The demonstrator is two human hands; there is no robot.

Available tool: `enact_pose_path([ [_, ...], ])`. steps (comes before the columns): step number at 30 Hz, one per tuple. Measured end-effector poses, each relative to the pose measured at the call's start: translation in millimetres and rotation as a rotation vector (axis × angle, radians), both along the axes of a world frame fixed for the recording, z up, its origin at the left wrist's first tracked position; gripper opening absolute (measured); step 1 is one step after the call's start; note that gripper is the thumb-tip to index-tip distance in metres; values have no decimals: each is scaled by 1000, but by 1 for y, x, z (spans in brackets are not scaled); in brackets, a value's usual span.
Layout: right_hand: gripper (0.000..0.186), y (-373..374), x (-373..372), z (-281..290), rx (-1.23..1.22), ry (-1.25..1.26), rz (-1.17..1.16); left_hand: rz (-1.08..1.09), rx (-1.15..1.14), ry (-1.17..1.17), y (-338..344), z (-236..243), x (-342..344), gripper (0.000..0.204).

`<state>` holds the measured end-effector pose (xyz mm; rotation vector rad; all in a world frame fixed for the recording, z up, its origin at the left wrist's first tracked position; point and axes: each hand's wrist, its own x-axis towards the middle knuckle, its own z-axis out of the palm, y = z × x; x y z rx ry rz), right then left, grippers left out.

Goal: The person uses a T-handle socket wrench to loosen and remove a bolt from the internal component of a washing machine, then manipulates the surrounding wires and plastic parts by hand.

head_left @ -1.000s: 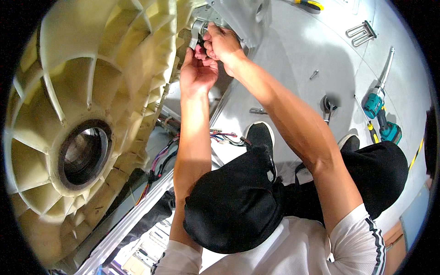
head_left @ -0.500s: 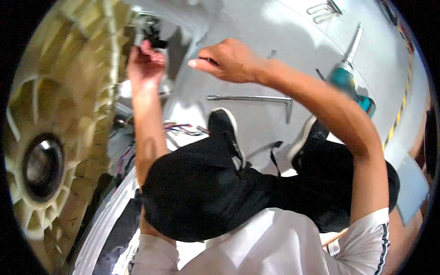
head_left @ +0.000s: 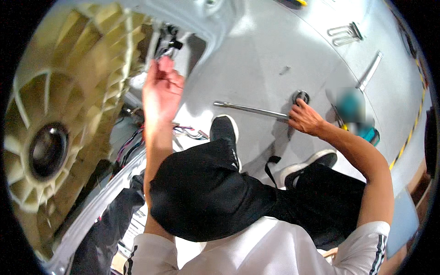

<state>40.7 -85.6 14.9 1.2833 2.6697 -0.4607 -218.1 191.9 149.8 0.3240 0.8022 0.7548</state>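
Observation:
My left hand (head_left: 165, 91) reaches up into the opened machine, palm up with fingers curled, beside a dark fitting (head_left: 173, 40) with wires. Whatever its fingertips pinch is hidden. Low over the floor to the right, my right hand (head_left: 306, 118) has thumb and fingers closed on a small round black part (head_left: 300, 97). Below that hand lies a long L-shaped metal wrench (head_left: 250, 109), its bent end partly covered by the hand.
A large ribbed cream-coloured tub (head_left: 78, 87) with a round hub fills the left. Loose coloured wires (head_left: 190, 131) hang near my left forearm. On the floor at right are a teal power tool (head_left: 352, 107), a looped metal heating element (head_left: 343, 34) and a small metal piece (head_left: 285, 70).
My right hand has swung from beside the machine down and right to the floor near the wrench. The left hand stays at the machine; the whole view has shifted.

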Motion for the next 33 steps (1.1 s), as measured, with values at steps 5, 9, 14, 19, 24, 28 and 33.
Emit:
enact_pose_path([
  [5, 8, 17, 10, 46, -34, 478, -42, -422, 135, 369, -37, -1, -11, 36],
  [9, 23, 33, 0, 114, -52, 733, -533, -968, 162, 424, -64, 0, -14, 35],
  [14, 33, 22, 15, 172, -6, 876, -735, -1234, 264, 278, -85, -9, 5, 36],
  [19, 37, 10, 11, 190, 133, 979, -721, -1047, 240, 242, -82, -9, 28, 39],
  [24, 23, 31, -6, 195, 27, 1098, -923, -568, 159, 26, -73, 14, 46, 33],
  [28, 14, 54, -29, 189, -160, 1077, -1123, -458, 164, 98, -47, 12, 47, 31],
  [33, 28, 55, -73, 127, -200, 1327, -1392, -447, 217, 106, -31, -3, 57, 28],
])
